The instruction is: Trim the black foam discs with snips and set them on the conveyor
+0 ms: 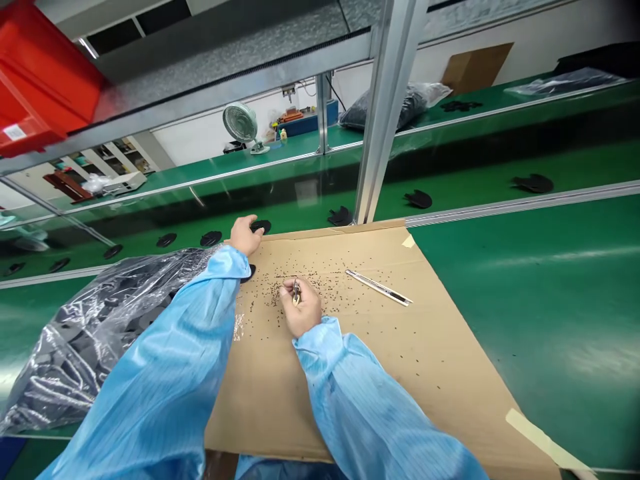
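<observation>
My left hand point(245, 235) reaches to the far edge of the cardboard, over the side of the green conveyor belt. Its thumb and fingers are apart at a flat black part point(262, 227) lying there; whether they touch it is unclear. Another black part point(249, 273) shows beside my left cuff, mostly hidden by the sleeve. Over the middle of the cardboard point(270, 393), my right hand point(304, 312) is closed around a small metal tool point(297, 293), whose exact kind I cannot make out. Many tiny black bits point(320, 283) lie scattered around that hand.
A utility knife point(380, 288) lies on the cardboard, right of my right hand. A clear bag of black parts point(95, 340) sits at left. Several black parts, such as one point(419, 199), are spaced along the belt. A metal post point(387, 113) rises behind the cardboard.
</observation>
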### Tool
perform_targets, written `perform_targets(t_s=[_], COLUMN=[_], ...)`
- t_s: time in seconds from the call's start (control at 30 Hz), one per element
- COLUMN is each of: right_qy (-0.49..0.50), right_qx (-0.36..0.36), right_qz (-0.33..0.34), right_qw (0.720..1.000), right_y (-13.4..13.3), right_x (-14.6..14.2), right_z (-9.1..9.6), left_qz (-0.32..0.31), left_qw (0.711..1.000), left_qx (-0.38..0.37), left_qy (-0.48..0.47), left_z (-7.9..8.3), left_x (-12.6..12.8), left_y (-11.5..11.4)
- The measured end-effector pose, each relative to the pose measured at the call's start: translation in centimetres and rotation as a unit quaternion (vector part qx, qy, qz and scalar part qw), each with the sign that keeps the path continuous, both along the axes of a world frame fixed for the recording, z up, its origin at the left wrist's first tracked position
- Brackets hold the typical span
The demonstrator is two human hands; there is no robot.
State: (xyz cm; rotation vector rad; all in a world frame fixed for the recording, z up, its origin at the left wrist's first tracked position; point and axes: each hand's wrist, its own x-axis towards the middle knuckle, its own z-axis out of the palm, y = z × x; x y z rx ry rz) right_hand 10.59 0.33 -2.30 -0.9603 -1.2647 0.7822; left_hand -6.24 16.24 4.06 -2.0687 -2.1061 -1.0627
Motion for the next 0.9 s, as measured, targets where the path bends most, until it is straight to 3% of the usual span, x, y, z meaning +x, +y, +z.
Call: perform_targets(t_s=[0.17, 0.37, 0.53, 0.63, 0.7, 0.77, 0.83, 0.9], right_qy=[0.007, -0.014, -0.026, -0.031, -0.037, -0.045, -0.050, -0.051], right_qx=[-0.005, -0.001, 0.005, -0.001, -0.002, 0.001, 0.004, 0.006], right_qz=[-0.008, -0.007, -0.011, -0.010, -0.012, -0.012, -0.010, -0.010], right_qw=[1.000, 1.000, 1.000, 0.999, 0.999, 0.999, 0.999, 0.999], right_y=[0.3, 0.7, 1.0, 1.1, 1.1, 1.1, 1.1, 1.1], right_x=[0.0, 0.0, -0.2, -0.2, -0.2, -0.2, -0.2, -0.2], right_z=[-0.3, -0.8, -1.3, -1.6, -1.6, -1.6, -1.6, -1.6], left_qz=[-0.019, 0.057, 0.133, 0.150, 0.109, 0.026, -0.058, -0.098], left_qw=[0.989, 0.950, 0.929, 0.928, 0.936, 0.941, 0.929, 0.909], left_qx=[-0.125, -0.233, -0.234, -0.211, -0.202, -0.215, -0.254, -0.305], left_qy=[0.076, 0.199, 0.255, 0.268, 0.265, 0.260, 0.263, 0.266], left_z=[-1.6, -1.8, -0.8, 0.0, 0.1, 0.1, 0.0, -0.1], left_x=[-1.3, -8.0, -14.9, -17.3, -17.3, -16.0, -14.2, -12.7], left_y=[-5.3, -13.2, -16.8, -18.4, -19.8, -21.4, -23.0, -24.4])
